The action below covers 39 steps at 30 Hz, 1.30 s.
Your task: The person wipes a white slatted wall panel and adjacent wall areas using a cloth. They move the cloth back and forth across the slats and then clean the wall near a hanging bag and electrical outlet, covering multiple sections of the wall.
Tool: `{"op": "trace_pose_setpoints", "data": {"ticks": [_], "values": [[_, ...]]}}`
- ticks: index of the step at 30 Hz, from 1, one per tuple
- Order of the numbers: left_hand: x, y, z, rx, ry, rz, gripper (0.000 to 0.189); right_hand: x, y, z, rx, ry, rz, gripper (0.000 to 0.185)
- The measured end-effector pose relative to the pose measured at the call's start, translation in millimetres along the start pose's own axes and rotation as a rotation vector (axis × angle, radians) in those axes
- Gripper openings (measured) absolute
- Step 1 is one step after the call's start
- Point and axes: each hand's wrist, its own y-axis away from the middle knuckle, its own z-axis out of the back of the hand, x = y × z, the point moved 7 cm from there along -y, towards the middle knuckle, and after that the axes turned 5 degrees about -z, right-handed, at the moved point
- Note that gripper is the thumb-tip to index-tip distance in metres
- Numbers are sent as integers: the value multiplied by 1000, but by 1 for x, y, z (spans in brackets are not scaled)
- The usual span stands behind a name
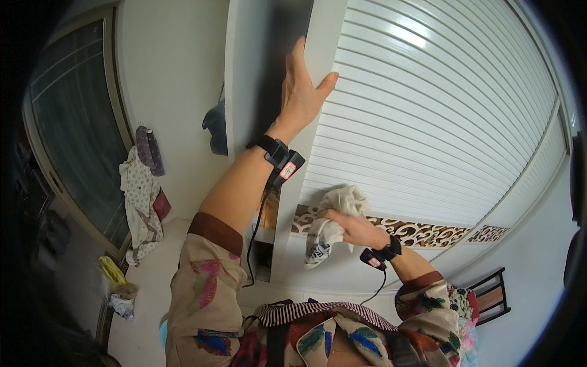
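My left hand (302, 94) grips the upright edge of a white slatted wardrobe door (412, 119). Its thumb rests on the front face, and the fingers reach around the edge toward the dark gap beside it. Lower down, my right hand (360, 229) is shut on a crumpled off-white cloth (346, 199). The cloth bulges above the fist and hangs below it, with a dark printed patch on the hanging part. It is in front of the door's brown and white scrollwork band (417, 232); whether it touches the door I cannot tell.
A glass door (78, 110) stands at the left, with patterned clothing (140, 202) hanging beside it. Plastic bags (121, 305) are near the floor there. A dark blue item (218, 128) shows beside the wardrobe panel. At the lower right is a dark-framed rack or chair (493, 296).
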Motion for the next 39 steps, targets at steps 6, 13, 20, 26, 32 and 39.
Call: {"op": "trace_pose_setpoints", "data": {"ticks": [6,13,20,26,32,39], "values": [[8,0,1,-15,131,31,73,68,2,173,-747,134,206,42],[53,36,5,-74,378,404,52,145,-62,329,-1169,371,461,44],[48,112,3,81,171,526,45,149,-167,380,-1414,546,372,62],[44,124,-1,27,213,547,42,136,-198,311,-1212,709,378,61],[39,122,-3,-42,251,388,48,130,-182,267,-1120,832,314,58],[7,124,7,68,-381,86,77,104,-152,192,-979,702,271,51]]}}
